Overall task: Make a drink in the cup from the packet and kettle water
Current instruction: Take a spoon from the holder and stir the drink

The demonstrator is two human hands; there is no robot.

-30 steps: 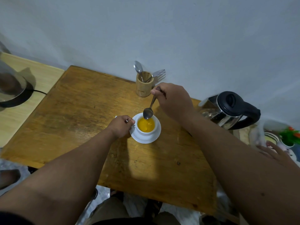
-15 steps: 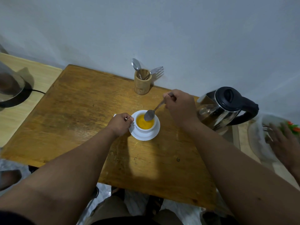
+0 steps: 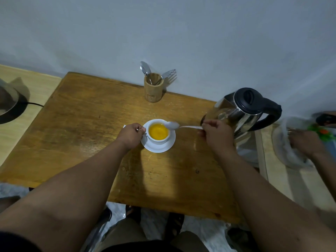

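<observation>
A white cup (image 3: 158, 140) holding orange-yellow liquid stands on a white saucer (image 3: 160, 147) in the middle of the wooden table (image 3: 87, 128). My left hand (image 3: 131, 134) grips the cup's handle on its left side. My right hand (image 3: 215, 132) pinches the handle of a metal spoon (image 3: 172, 125), which lies almost level with its bowl over the cup's right rim. A steel kettle (image 3: 240, 110) with a black lid and handle stands just behind my right hand. A small white scrap shows behind my left hand; the packet itself I cannot make out.
A wooden holder (image 3: 153, 90) with a spoon and a fork stands at the table's back edge by the wall. A black appliance base with a cord (image 3: 11, 108) sits on the left counter. Another person's hand (image 3: 305, 142) handles a clear bowl at the right.
My right hand has swung rightward and down with the spoon, tipping it from steep to nearly level, the bowl now over the cup's right rim. My left hand stays on the cup.
</observation>
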